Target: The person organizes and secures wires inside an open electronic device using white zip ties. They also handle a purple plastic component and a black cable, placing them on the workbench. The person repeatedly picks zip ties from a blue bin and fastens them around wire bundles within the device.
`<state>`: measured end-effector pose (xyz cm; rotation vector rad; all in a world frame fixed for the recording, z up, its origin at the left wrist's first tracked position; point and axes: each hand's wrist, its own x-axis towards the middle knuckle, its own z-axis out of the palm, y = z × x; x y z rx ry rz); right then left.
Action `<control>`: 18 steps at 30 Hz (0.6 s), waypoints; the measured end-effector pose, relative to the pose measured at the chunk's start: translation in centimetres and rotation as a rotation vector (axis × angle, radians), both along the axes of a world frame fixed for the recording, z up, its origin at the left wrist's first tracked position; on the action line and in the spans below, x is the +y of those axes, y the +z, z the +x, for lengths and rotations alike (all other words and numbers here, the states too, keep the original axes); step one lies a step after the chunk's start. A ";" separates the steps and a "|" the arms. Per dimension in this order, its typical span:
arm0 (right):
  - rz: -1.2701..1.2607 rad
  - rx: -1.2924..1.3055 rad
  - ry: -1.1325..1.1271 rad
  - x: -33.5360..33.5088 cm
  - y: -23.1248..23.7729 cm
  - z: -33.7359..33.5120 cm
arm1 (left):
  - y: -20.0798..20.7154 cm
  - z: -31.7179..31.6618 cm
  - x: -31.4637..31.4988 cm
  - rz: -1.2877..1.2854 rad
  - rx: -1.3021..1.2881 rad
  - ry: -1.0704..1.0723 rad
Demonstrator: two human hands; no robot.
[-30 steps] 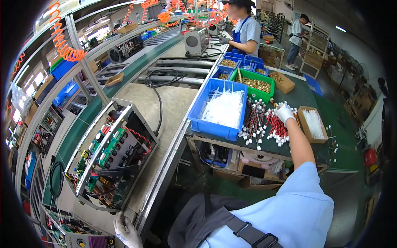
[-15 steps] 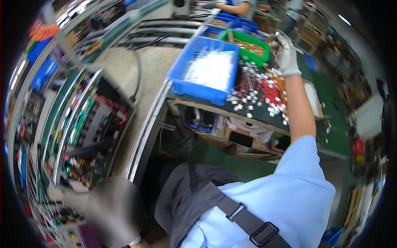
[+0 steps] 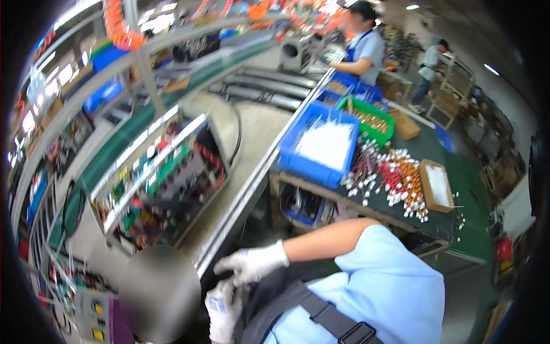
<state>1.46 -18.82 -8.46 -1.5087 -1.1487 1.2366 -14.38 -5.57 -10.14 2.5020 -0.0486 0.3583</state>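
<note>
My right hand (image 3: 253, 264), in a white glove, reaches across my body and meets my left hand (image 3: 222, 311), also white-gloved. Its index finger points left while the other fingers bend down toward the left hand. The left hand's fingers are curled upward. Anything between the two hands is hidden or too small to name. Beyond them on the bench lie piles of red wires (image 3: 392, 175) and orange wires (image 3: 411, 182) with white connectors. Beside the wires stands a blue bin (image 3: 309, 166) of white strips.
A green bin (image 3: 375, 135) of brass-coloured parts and a cardboard box (image 3: 433, 200) with white pieces stand on the bench. Left of the metal rail, an open-framed unit (image 3: 166, 178) carries circuit boards and wires. A co-worker (image 3: 366, 54) stands at the far end; another person (image 3: 427, 74) is farther right.
My right hand has come back from beside the green bin, where it held a small part with a red wire, to my left hand. The left hand has come into view; the view has shifted.
</note>
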 end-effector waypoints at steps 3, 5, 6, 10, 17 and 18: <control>-0.160 -0.240 -0.085 -2.1 3.6 1.6 | 1.2 2.5 -0.8 0.020 0.004 -0.019; 0.431 -0.563 -0.366 -2.7 2.6 3.1 | -1.5 3.8 0.6 -0.368 -0.048 0.129; 0.670 -0.715 -0.469 -2.4 3.5 3.4 | -0.4 4.0 1.0 -0.721 0.010 0.263; 0.370 -0.411 -0.073 -2.2 6.8 3.1 | 6.2 2.0 2.1 -0.592 0.033 0.362; 0.432 0.101 -0.235 1.5 4.5 4.4 | 7.3 6.5 1.3 0.177 -0.250 0.166; 0.522 0.079 -0.273 1.2 4.4 4.6 | 7.6 6.8 1.1 0.147 -0.224 0.150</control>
